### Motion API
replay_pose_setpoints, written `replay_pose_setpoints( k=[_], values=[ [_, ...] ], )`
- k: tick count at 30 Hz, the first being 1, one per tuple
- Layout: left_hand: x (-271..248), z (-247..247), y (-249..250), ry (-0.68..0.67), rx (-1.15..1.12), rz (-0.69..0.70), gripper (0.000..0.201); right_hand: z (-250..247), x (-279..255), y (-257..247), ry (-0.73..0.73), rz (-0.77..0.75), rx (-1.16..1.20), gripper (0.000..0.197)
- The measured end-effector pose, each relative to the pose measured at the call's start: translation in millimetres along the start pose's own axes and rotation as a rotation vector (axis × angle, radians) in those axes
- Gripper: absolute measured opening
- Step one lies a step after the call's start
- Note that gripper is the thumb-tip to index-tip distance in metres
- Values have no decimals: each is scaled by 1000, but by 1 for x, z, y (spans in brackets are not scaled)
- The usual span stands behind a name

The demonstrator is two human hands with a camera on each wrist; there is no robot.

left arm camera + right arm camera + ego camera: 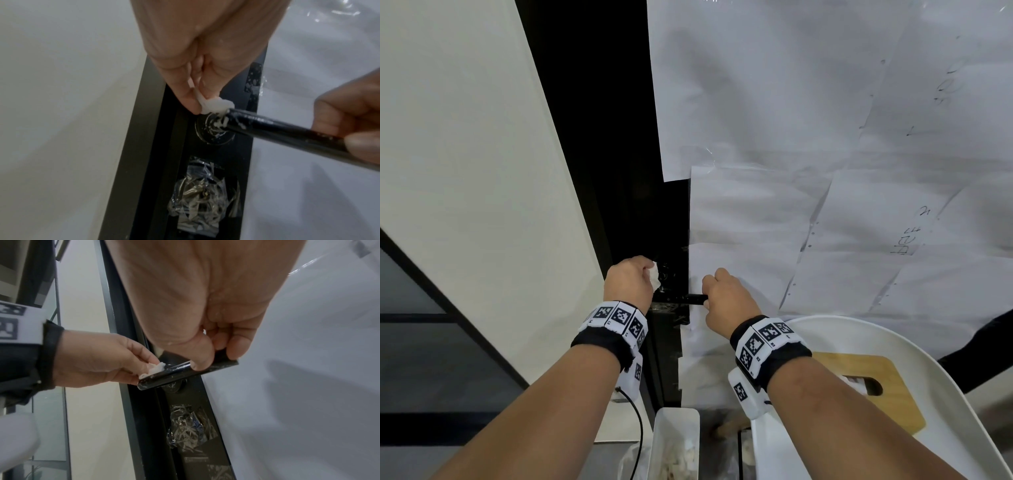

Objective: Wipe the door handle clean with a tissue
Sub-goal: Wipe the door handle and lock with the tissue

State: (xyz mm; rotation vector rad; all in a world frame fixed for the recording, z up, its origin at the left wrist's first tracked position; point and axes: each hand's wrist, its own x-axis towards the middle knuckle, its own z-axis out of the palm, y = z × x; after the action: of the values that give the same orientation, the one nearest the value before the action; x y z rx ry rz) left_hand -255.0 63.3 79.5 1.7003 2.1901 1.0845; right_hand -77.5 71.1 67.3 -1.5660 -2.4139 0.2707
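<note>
At the edge of the dark door frame (633, 205), both hands meet on the black door handle (277, 131), a straight lever that juts out to the right from its round base (213, 131). The left hand (628, 282) has its fingers curled round a small wad of white tissue (213, 104), pinched between thumb and fingertips and pressed against the handle's inner end, right where the lever joins the base. Shreds of white tissue cling to the lever there. The right hand (727, 301) grips the handle's outer end, thumb on the near side and fingers wrapped over the top, so the free tip of the lever shows just past the fingers in the right wrist view. The two hands stand near each other but apart, with a bare stretch of the handle between them; the tissue lies wholly on the left hand's side.

Below the handle a patch of crumpled clear tape (203, 198) covers part of the dark strip. To the right, sheets of white paper (808, 137) cover the door, some with faint handwriting. Lower in the head view stand a white container (676, 442) holding crumpled tissue and a white round-edged tray (941, 383) with a wooden board (893, 401) on it.
</note>
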Motion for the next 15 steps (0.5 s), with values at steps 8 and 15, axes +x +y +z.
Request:
replay_pose_setpoints(
  k=[8, 15],
  values=[
    [-16, -7, 0, -49, 38, -74, 31, 0, 0, 0, 3, 0, 1, 17],
    [-15, -3, 1, -120, 9, 23, 27, 1, 0, -2, 8, 5, -3, 17]
  ],
)
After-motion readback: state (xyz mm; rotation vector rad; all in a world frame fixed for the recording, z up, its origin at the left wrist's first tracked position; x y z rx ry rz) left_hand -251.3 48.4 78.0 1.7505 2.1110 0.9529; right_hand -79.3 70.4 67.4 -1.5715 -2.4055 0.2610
